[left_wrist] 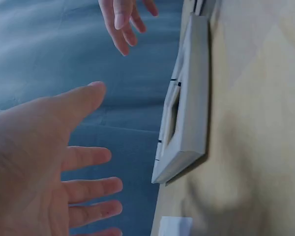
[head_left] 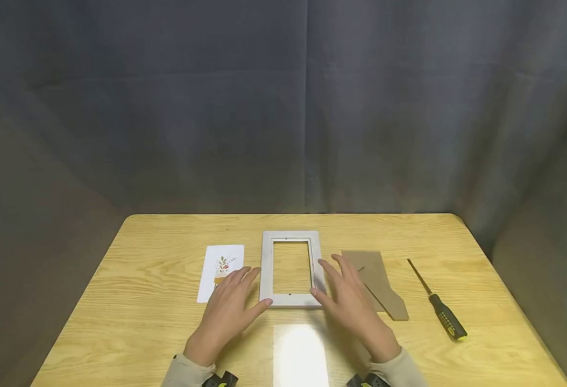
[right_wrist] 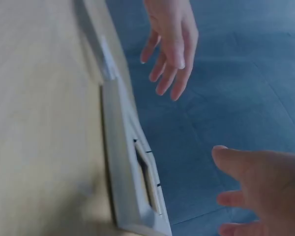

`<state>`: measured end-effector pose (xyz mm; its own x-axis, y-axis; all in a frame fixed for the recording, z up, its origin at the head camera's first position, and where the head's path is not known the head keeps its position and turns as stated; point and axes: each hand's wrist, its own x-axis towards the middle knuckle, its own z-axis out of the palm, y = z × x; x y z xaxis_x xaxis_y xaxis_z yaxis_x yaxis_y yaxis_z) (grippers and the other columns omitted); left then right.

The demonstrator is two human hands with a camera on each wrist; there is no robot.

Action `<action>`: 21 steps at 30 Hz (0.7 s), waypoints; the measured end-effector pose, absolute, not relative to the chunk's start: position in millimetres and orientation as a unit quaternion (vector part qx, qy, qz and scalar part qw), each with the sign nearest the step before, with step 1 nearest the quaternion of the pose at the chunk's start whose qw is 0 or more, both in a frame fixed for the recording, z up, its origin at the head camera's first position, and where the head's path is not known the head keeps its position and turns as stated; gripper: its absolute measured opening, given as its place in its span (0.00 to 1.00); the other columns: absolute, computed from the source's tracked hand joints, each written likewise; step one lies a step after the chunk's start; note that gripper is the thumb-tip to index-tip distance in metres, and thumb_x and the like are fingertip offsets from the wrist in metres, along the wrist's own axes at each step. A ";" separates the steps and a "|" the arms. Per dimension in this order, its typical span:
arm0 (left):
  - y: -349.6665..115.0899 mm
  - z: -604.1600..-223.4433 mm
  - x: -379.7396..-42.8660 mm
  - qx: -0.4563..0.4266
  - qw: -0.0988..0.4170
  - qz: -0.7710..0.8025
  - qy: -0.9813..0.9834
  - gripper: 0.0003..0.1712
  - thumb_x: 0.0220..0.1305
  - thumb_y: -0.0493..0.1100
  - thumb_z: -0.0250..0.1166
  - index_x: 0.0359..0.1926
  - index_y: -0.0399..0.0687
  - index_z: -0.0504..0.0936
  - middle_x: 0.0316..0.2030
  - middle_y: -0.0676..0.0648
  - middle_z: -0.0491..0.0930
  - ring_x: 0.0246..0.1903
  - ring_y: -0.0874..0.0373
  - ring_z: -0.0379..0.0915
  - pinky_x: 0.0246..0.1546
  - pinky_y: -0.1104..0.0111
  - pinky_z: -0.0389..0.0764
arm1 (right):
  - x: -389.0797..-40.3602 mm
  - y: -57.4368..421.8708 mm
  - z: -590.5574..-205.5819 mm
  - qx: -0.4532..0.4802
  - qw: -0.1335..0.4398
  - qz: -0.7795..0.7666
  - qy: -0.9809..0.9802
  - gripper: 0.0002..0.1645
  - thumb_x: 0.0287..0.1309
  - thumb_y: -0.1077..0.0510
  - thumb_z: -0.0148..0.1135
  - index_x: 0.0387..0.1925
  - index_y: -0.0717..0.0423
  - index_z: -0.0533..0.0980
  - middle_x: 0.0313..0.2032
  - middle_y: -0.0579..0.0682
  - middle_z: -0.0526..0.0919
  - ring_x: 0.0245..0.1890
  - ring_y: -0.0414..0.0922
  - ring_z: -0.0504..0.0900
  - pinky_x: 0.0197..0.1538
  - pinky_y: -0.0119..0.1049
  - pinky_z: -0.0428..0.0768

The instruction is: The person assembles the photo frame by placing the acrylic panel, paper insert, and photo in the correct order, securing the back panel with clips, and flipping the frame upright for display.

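A white picture frame (head_left: 290, 301) lies flat at the middle of the table, its rebated side with small dark metal tabs facing up. My left hand (head_left: 230, 312) hovers at its left side, thumb over the near left corner in the head view. On the opposite side is my right hand (head_left: 356, 309), fingers spread and holding nothing. Both wrist views show a gap between the hands and the frame (left_wrist: 194, 98). Partly under my left hand in the head view lies a white card (head_left: 211, 260) with a printed plant.
A brown backing board (head_left: 366, 260) with an angled stand leg (head_left: 395, 305) lies right of the frame. Farther right is a screwdriver (head_left: 445, 314) with a black and yellow handle. A shiny, light-reflecting sheet (head_left: 300, 355) lies at the near side. Grey curtains surround the table.
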<state>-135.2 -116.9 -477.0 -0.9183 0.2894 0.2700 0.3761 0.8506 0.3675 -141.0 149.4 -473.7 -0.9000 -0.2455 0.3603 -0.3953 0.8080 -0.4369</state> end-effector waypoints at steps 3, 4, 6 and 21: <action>-117.1 -478.8 -130.5 -0.172 0.107 -0.215 -0.955 0.40 0.54 0.66 0.60 0.63 0.50 0.72 0.60 0.44 0.72 0.60 0.48 0.66 0.56 0.51 0.69 | -137.6 154.0 -475.4 0.183 0.143 0.247 -0.941 0.37 0.54 0.39 0.61 0.61 0.53 0.71 0.61 0.62 0.68 0.61 0.59 0.66 0.57 0.60 0.68; -116.9 -479.5 -128.6 -0.174 0.108 -0.219 -0.954 0.39 0.55 0.65 0.61 0.63 0.50 0.73 0.60 0.44 0.72 0.59 0.48 0.66 0.55 0.51 0.70 | -136.0 155.2 -475.9 0.189 0.145 0.244 -0.940 0.36 0.54 0.40 0.61 0.61 0.53 0.72 0.60 0.62 0.70 0.59 0.58 0.67 0.56 0.60 0.69; -116.2 -480.9 -124.7 -0.179 0.108 -0.225 -0.952 0.37 0.54 0.64 0.62 0.62 0.50 0.74 0.59 0.44 0.73 0.59 0.48 0.67 0.54 0.50 0.71 | -132.2 157.2 -477.0 0.201 0.147 0.237 -0.939 0.36 0.54 0.39 0.61 0.60 0.54 0.73 0.58 0.60 0.72 0.56 0.57 0.70 0.56 0.58 0.70; -115.1 -487.3 -110.5 -0.209 0.118 -0.212 -0.947 0.33 0.57 0.65 0.60 0.56 0.50 0.77 0.56 0.45 0.74 0.56 0.50 0.69 0.49 0.55 0.74 | -103.1 156.2 -483.0 0.249 0.126 0.231 -0.932 0.29 0.51 0.43 0.65 0.53 0.51 0.77 0.49 0.48 0.78 0.52 0.48 0.74 0.52 0.49 0.75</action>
<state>-110.5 -115.1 -487.3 -0.8850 0.3463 0.3112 0.4458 0.8231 0.3519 -103.1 156.2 -483.0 -0.8442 -0.4066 0.3494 -0.5226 0.7691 -0.3678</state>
